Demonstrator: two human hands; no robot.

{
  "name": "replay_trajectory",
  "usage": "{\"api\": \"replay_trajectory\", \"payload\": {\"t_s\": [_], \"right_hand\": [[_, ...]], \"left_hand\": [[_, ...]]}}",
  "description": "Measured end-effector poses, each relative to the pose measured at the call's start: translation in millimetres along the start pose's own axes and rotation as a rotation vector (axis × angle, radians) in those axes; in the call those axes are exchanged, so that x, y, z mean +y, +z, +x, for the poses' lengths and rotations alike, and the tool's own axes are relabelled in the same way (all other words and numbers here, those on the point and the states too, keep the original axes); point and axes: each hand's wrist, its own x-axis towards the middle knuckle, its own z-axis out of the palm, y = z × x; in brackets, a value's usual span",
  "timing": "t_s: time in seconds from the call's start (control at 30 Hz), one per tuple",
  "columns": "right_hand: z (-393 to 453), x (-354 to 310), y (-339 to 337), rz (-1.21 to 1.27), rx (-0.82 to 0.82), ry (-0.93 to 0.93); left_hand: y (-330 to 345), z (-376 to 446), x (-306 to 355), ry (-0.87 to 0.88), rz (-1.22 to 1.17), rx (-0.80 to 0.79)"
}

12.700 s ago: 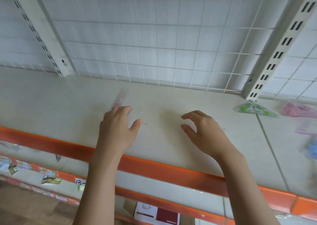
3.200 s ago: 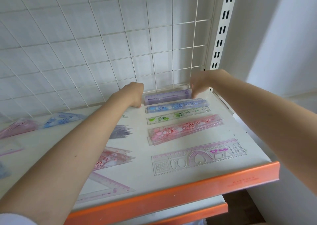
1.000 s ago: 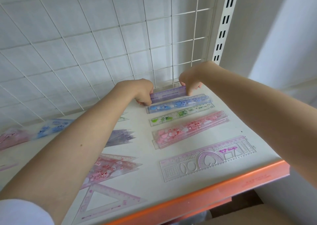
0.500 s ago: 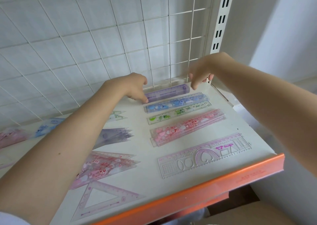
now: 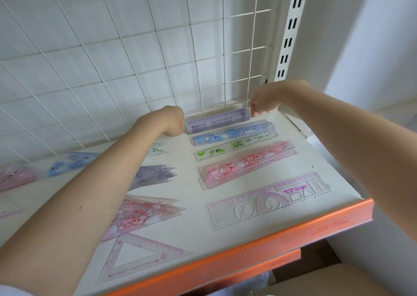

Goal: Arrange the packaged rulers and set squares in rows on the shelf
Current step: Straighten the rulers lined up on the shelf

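Note:
A purple ruler pack (image 5: 217, 121) lies at the back of the white shelf (image 5: 316, 160), against the wire grid. My left hand (image 5: 172, 123) is curled round its left end, fingertips hidden. My right hand (image 5: 262, 102) pinches its right end. In front of it, in a row, lie a blue ruler pack (image 5: 233, 133), a green ruler (image 5: 235, 147), a pink ruler pack (image 5: 247, 163) and a pink stencil ruler (image 5: 268, 199). To the left lie set squares: purple (image 5: 155, 175), pink (image 5: 144, 214) and a clear-pink one (image 5: 137, 256).
A white wire grid (image 5: 158, 58) backs the shelf, with a slotted upright (image 5: 290, 29) at its right corner. An orange strip (image 5: 270, 237) edges the shelf front. More blue (image 5: 67, 163) and pink (image 5: 13, 176) set squares lie far left. A lower shelf shows below.
Half a second ago both hands hovered just off the purple ruler pack. Now they are back down at its two ends. The pack lies in the same place.

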Motion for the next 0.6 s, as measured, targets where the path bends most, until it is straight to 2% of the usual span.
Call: {"api": "replay_trajectory", "payload": {"t_s": [0.2, 0.6], "right_hand": [[0.6, -2.5, 3.8, 0.038, 0.011, -0.021], [-5.7, -4.2, 6.9, 0.052, 0.04, -0.025]], "left_hand": [[6.1, -1.1, 4.5, -0.011, -0.122, 0.044], [6.9, -2.0, 6.9, -0.084, -0.142, 0.065]]}}
